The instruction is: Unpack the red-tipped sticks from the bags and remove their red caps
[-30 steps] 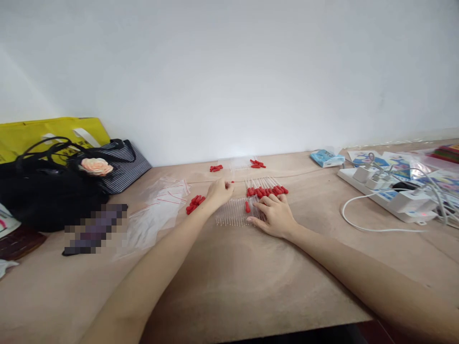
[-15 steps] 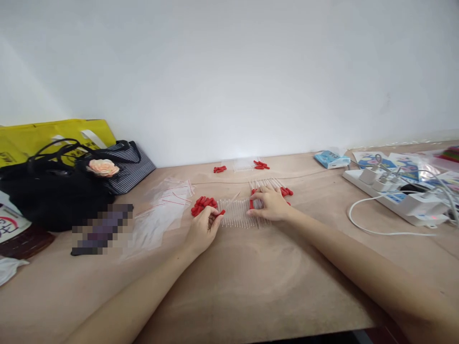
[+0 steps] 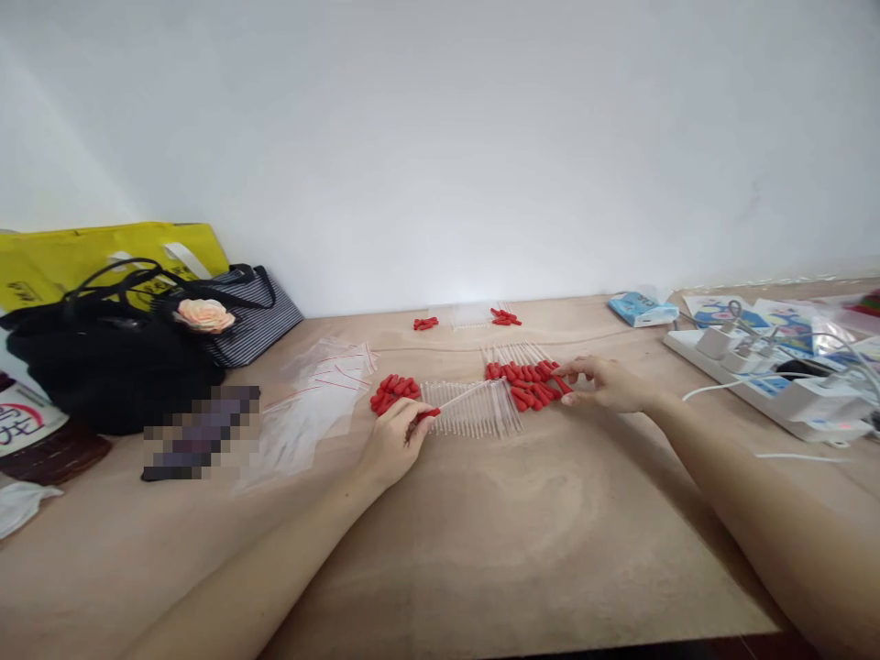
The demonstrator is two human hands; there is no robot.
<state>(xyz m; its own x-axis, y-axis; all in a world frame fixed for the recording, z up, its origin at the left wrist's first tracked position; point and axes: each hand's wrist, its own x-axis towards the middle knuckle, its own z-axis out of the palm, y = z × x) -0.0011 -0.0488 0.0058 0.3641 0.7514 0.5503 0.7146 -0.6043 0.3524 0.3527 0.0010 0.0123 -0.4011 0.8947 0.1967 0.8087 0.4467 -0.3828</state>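
Observation:
My left hand (image 3: pixel 390 442) is closed round the red bulb of a clear dropper (image 3: pixel 455 400), whose thin tube slants up to the right over a row of clear tubes (image 3: pixel 474 409) laid side by side. A small heap of red rubber caps (image 3: pixel 394 389) lies just above that hand. My right hand (image 3: pixel 609 383) pinches at the right end of a second row of droppers with red caps (image 3: pixel 526 378); what its fingertips hold is too small to make out.
Clear zip bags (image 3: pixel 313 403) lie left of the caps. Black and striped bags (image 3: pixel 137 344) and a yellow bag (image 3: pixel 82 261) stand at the far left. A white power strip (image 3: pixel 770 385) with plugs and cables sits right. More droppers (image 3: pixel 474 318) lie near the wall.
My right hand has slid right, off the clear tubes to the end of the red-capped row. My left hand stays put and now holds a dropper angled over the tubes.

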